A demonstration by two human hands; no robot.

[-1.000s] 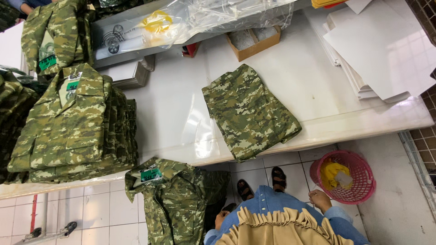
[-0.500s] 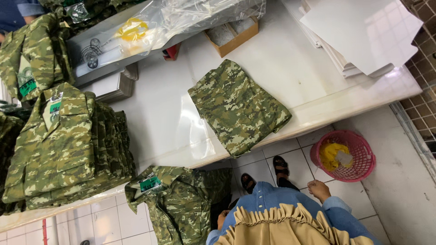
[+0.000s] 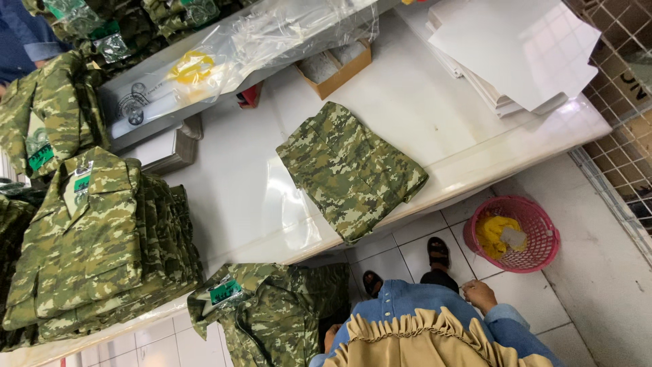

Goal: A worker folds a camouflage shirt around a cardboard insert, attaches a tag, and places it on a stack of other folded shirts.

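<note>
Camouflage shirt (image 3: 272, 316) hangs at nine o'clock of the left grip (image 3: 331, 338), clenched on it; right grip (image 3: 481, 295) released.

view swung left — hands unchanged

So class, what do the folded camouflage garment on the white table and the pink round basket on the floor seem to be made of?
The folded camouflage garment looks like matte woven cloth: soft creases, no shine. The pink round basket looks like moulded plastic, with an even lattice wall and a smooth rim. The white table has a glossy, hard-looking top that reflects light; whether laminate or a plastic cover, I cannot tell.
</note>
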